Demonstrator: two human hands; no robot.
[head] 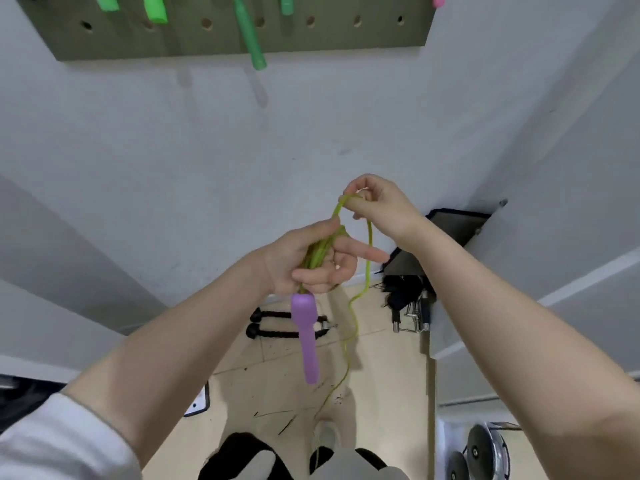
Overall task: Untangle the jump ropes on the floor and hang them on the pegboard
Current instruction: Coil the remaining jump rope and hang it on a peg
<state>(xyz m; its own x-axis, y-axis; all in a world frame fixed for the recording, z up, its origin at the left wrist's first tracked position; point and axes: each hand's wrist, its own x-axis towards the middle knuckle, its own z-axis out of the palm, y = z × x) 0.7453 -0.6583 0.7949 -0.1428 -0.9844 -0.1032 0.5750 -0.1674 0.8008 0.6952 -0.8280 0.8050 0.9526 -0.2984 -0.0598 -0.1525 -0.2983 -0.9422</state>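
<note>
Below the pegboard, a left hand gripped coiled green rope, its purple handle dangling. The right hand pinched one loop, apparently.

Wall: plain pale grey, evenly lit. Floor: beige tile, scuffed with dark marks. Black cable-machine handles lie at the wall's base; metal weight plates lower right.
</note>
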